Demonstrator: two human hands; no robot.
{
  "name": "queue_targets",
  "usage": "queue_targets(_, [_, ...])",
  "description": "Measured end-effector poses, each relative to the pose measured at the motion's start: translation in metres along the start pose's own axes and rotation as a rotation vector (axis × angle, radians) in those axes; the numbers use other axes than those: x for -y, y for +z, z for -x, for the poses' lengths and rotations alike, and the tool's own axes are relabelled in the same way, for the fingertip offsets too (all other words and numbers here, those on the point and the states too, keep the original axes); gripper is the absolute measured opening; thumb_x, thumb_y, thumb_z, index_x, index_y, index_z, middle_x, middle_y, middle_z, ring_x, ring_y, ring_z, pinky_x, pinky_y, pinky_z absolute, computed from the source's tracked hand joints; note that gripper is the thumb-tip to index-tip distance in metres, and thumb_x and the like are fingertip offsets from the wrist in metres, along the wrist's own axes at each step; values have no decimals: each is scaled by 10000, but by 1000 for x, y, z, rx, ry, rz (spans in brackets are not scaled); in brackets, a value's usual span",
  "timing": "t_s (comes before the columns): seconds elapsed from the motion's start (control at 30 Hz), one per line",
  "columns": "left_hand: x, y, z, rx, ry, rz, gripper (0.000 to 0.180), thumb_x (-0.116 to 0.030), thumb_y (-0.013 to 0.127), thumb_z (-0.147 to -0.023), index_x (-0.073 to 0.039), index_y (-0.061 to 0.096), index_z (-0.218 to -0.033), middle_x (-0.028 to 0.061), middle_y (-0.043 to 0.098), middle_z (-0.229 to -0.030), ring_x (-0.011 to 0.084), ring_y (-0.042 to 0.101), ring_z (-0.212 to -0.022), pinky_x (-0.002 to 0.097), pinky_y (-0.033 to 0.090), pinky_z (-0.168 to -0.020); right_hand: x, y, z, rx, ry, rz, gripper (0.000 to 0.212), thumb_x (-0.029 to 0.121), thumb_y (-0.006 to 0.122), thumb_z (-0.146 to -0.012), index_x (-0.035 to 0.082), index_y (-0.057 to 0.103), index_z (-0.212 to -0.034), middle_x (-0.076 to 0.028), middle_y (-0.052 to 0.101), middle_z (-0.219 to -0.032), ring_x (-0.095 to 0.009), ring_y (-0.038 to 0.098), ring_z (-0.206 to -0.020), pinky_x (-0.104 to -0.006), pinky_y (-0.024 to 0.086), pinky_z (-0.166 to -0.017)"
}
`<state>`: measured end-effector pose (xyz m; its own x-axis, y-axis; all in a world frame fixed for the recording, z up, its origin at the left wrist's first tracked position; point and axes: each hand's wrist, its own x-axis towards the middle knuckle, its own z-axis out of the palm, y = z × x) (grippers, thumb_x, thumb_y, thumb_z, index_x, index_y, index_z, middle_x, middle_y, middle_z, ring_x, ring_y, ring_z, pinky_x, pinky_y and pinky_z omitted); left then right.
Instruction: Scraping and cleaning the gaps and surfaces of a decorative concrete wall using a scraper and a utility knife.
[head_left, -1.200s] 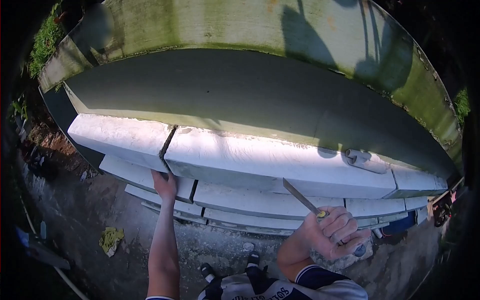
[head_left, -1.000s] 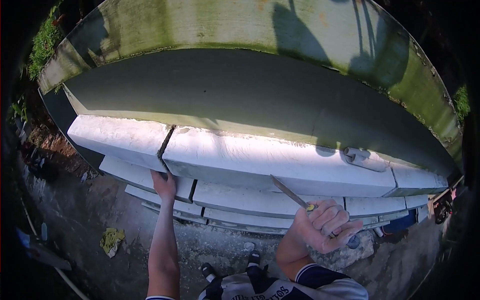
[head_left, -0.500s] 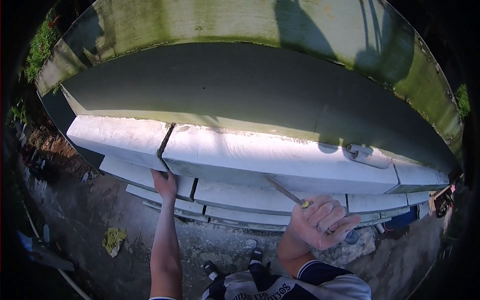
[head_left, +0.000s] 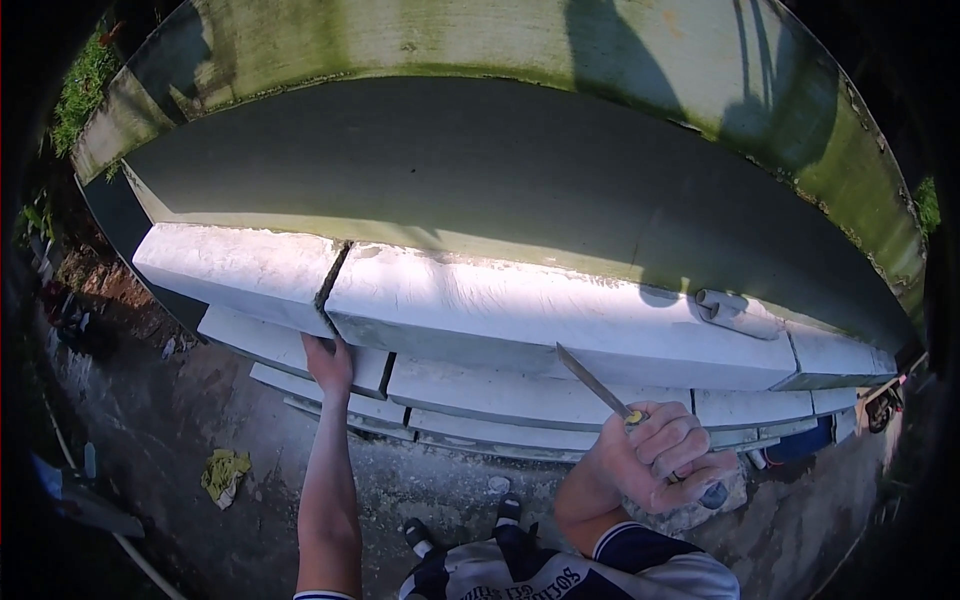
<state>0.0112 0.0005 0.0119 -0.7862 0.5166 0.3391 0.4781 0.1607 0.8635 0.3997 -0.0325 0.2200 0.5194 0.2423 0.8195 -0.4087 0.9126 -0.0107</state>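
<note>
A pale row of blocks point(head_left: 540, 295) runs across in front of me, with a dark gap point(head_left: 334, 275) between two of them. Below that gap my left hand point(head_left: 330, 362) touches the lower edge of the upper row, thumb and fingers apart, the fingertips partly hidden. My right hand point(head_left: 655, 455) is closed in a fist around the handle of a pointed, narrow-bladed tool point(head_left: 595, 383). A yellow collar and a dark handle end show past the fist. The blade slants up and left, its tip near the front face of the longer block.
Behind the blocks rises a greenish, mossy curved wall point(head_left: 450, 40). A pale cylinder point(head_left: 738, 314) lies on the ledge at right. Lower block rows point(head_left: 480, 390) step down toward me. On the concrete ground are a yellow cloth point(head_left: 226, 474) and, far left, a pole point(head_left: 145, 567).
My right hand has shifted a little right and down with the bladed tool, so the tip has moved right along the block. My left hand stays where it was.
</note>
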Motion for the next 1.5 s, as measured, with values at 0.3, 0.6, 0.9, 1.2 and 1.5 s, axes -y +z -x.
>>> queue_targets(0.3, [17,0,-5,-60,112,-39,712,-121,646,-885,-8,351,-1522,252,508,-1457,410,535,-1302,450,422,-1076,4,2,1,-8,45,-88,306,284,513,-1063,136,370,-837,5,476,-543,-88,463,-371,-303,509,-411])
queue_targets(0.6, [13,1,-2,-85,113,-41,704,-132,648,-891,-6,356,-1519,246,506,-1462,410,536,-1304,439,425,-1077,7,-1,0,-16,8,-78,279,287,495,-1071,133,396,-861,4,492,-554,-89,487,-386,-276,531,-420])
queue_targets(0.9, [14,1,-3,-86,128,-104,690,-125,642,-900,4,358,-1515,252,492,-1471,409,510,-1330,439,409,-1094,6,-8,-2,92,-7,71,308,340,493,-1070,127,368,-886,-2,492,-588,-115,526,-413,-327,570,-460])
queue_targets(1.2, [15,0,-4,-88,136,-36,651,-160,664,-927,-7,389,-1497,231,538,-1439,367,556,-1305,416,418,-1083,7,-7,-6,76,32,-69,326,329,533,-1058,127,384,-850,3,489,-576,-105,502,-399,-311,519,-421])
queue_targets(1.5, [11,0,-2,-107,159,-72,637,-172,641,-945,-7,382,-1503,238,542,-1430,372,545,-1312,420,419,-1087,10,-3,-3,42,43,-64,340,334,495,-1072,134,358,-834,-1,486,-570,-112,516,-416,-333,556,-490])
